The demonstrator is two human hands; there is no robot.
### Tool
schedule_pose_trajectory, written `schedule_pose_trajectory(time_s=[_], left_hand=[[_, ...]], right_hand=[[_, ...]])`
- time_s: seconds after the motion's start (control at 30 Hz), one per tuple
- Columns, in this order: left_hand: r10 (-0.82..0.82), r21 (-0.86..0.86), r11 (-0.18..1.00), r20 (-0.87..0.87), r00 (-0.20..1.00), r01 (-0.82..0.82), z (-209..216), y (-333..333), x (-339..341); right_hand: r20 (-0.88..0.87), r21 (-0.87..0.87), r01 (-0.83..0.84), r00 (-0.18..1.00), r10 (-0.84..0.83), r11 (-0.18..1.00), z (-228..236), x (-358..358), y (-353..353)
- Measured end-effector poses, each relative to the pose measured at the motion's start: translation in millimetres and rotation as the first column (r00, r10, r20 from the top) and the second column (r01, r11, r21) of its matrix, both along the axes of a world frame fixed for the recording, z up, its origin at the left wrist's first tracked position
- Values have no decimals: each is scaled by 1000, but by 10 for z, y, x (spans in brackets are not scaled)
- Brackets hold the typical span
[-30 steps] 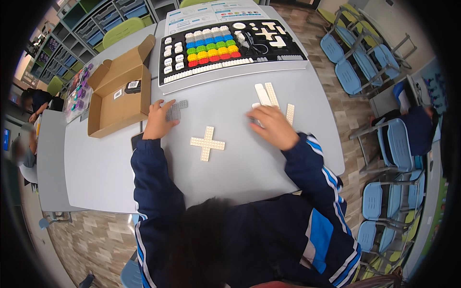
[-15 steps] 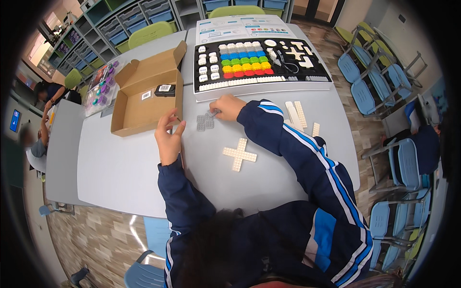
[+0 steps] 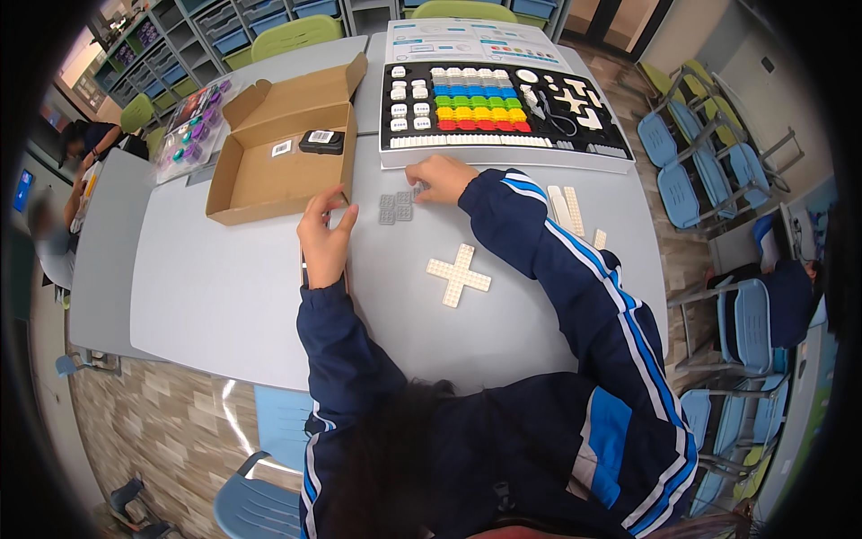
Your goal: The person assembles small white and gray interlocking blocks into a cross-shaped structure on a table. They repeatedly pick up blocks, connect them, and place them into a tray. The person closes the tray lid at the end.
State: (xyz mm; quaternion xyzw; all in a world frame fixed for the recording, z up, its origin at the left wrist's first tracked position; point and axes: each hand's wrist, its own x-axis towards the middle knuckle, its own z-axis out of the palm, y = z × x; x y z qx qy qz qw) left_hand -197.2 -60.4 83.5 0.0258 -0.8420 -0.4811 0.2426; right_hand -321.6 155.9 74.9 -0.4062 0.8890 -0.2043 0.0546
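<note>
My right hand [image 3: 442, 178] is closed over the table in front of the block kit, its fingertips pinching a small grey studded brick [image 3: 418, 188]. Just left of those fingertips lies a small cluster of grey studded bricks [image 3: 388, 212], set close together. My left hand [image 3: 325, 241] hovers by the near right corner of the cardboard box [image 3: 224, 171], thumb and fingers curved but apart, with nothing visible between them. Nearer to me, a cream-white cross of studded bricks [image 3: 459, 275] rests flat on the table.
The kit tray [image 3: 503, 157] at the back holds coloured rows of blocks and white parts. A black device [image 3: 321, 142] lies inside the box. Cream strips [image 3: 573, 210] lie beyond my right forearm. Stacked blue chairs [image 3: 682, 180] stand right; other people sit at the left table.
My right hand has shifted slightly at the grey bricks, with a brick still in its fingertips. My left hand stays near the box corner. The whole view has shifted a little.
</note>
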Motion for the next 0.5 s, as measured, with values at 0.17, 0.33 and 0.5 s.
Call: schedule_pose_trajectory(time_s=[0.17, 0.33, 0.5], left_hand=[[12, -1, 1000, 7, 1000, -12, -1, -6, -6], [11, 0, 1000, 14, 1000, -11, -35, -45, 10], [-2, 1, 1000, 21, 1000, 2, -50, -10, -17]], right_hand=[[20, 8, -34, 999, 33, 999, -128, -73, 50], [108, 5, -1, 994, 0, 1000, -122, -63, 89], [10, -13, -1, 1000, 1, 1000, -207, -91, 217]])
